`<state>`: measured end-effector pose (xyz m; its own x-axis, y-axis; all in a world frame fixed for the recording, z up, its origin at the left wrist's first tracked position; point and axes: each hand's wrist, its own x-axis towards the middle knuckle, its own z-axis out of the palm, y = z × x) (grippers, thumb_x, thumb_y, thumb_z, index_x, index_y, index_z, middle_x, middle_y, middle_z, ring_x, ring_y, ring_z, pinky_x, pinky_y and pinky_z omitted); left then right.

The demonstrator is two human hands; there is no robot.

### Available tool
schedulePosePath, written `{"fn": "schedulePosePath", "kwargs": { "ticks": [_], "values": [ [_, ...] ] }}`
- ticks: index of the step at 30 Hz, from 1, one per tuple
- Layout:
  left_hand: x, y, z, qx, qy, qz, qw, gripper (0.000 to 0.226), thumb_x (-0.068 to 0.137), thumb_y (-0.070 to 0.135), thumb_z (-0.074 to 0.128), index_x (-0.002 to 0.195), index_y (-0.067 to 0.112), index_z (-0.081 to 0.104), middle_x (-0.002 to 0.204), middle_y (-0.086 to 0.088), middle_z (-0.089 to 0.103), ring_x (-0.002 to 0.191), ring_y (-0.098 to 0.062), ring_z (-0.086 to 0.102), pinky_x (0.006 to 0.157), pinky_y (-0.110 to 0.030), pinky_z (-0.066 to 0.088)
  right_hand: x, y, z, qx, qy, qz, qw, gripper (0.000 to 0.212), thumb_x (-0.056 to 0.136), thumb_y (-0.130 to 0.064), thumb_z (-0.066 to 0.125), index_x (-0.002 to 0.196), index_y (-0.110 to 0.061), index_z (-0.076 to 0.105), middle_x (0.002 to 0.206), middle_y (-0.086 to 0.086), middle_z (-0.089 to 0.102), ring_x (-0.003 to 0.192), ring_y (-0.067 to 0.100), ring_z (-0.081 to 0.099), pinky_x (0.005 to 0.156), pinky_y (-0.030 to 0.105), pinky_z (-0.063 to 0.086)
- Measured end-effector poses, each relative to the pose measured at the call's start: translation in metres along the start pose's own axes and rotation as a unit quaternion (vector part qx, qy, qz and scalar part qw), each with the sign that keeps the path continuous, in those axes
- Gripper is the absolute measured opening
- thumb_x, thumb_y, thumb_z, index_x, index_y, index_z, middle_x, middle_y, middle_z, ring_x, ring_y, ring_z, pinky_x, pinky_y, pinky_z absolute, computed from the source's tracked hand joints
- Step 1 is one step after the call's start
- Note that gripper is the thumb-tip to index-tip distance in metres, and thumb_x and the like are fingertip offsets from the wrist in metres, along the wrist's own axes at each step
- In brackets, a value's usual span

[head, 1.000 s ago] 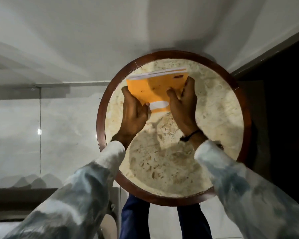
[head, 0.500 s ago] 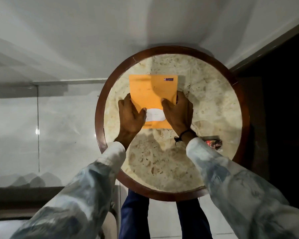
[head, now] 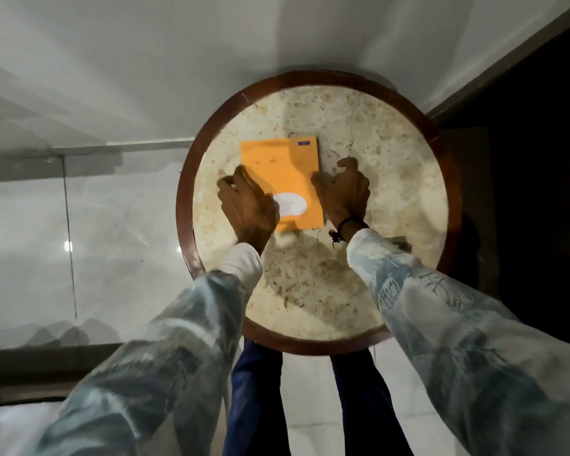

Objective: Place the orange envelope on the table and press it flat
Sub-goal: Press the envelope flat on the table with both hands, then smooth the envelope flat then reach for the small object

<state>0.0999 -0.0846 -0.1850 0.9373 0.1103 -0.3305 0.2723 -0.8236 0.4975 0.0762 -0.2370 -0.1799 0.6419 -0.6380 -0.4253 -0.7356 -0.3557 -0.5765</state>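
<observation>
The orange envelope (head: pixel 285 172) lies flat on the round marble table (head: pixel 392 179), a white oval patch near its front edge and a small label at its far right corner. My left hand (head: pixel 246 205) rests on the envelope's left front part, fingers spread over its left edge. My right hand (head: pixel 344 190) sits at the envelope's right edge, fingers curled and apart, the thumb touching the edge; most of that hand is over bare marble.
The table has a dark wooden rim (head: pixel 186 192) and stands against a white wall (head: pixel 178 60). A glossy tiled floor (head: pixel 112 225) lies to the left. A dark doorway (head: pixel 524 159) is at the right. A small object (head: pixel 400 241) peeks out behind my right sleeve.
The envelope went from tilted up in both hands to lying flat on the table. Both hands then slid outward from its front middle toward its left and right edges.
</observation>
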Motion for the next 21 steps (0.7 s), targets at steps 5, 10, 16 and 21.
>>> {"fn": "schedulePosePath", "kwargs": {
  "ticks": [5,10,16,21],
  "values": [
    [-0.023,0.007,0.000,0.128,-0.015,0.161,0.979,0.059,0.093,0.021,0.051,0.148,0.001,0.042,0.154,-0.023,0.042,0.134,-0.043,0.047,0.106,-0.049,0.042,-0.068,0.058,-0.051,-0.014,0.109,0.065,0.992,0.056,0.081,-0.041,0.076,0.126,-0.016,0.054,0.121,0.009,0.065,0.118,0.031,0.059,0.094,0.046,0.050],
    [-0.037,-0.002,0.024,0.216,-0.089,0.214,0.948,0.069,0.103,0.042,0.036,0.157,0.001,0.025,0.168,-0.023,0.021,0.153,-0.043,0.026,0.125,-0.052,0.023,-0.112,0.110,-0.080,0.065,0.180,0.299,0.935,0.081,0.076,-0.054,0.081,0.133,-0.009,0.048,0.134,0.012,0.057,0.121,0.031,0.059,0.094,0.027,0.042],
    [-0.044,0.000,0.036,0.222,-0.104,0.213,0.946,0.070,0.104,0.044,0.037,0.158,0.002,0.024,0.169,-0.023,0.018,0.154,-0.044,0.022,0.126,-0.055,0.021,-0.075,0.129,-0.075,0.088,0.138,0.304,0.939,0.069,0.073,-0.030,0.085,0.125,-0.001,0.050,0.123,0.020,0.066,0.114,0.038,0.065,0.085,0.037,0.049],
    [-0.045,0.000,0.040,0.237,-0.106,0.210,0.943,0.071,0.106,0.044,0.036,0.160,0.002,0.019,0.170,-0.022,0.014,0.157,-0.043,0.017,0.128,-0.055,0.018,-0.038,0.097,-0.058,0.120,0.128,0.126,0.976,0.036,0.077,-0.003,0.077,0.110,-0.006,0.063,0.100,0.017,0.075,0.088,0.035,0.074,0.070,0.039,0.062]
  ]
}}
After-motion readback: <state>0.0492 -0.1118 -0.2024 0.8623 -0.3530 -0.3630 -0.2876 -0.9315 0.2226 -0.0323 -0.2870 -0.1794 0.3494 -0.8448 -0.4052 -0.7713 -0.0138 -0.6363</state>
